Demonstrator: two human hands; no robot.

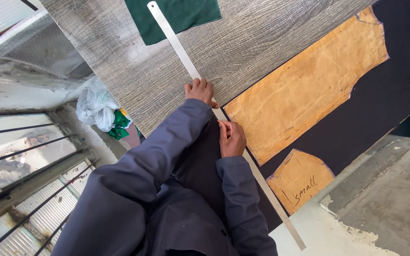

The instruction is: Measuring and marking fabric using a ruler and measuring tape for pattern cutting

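Ruler (176,45), long and steel, pinned by left hand (199,91) and right hand (231,137) beside tan paper patterns (304,85).

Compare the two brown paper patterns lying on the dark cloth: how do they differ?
The large pattern is much bigger than the small pattern. The small pattern bears handwriting; the large pattern shows none. The large pattern lies farther up the metal ruler. Both are brown paper, flat on the dark cloth.
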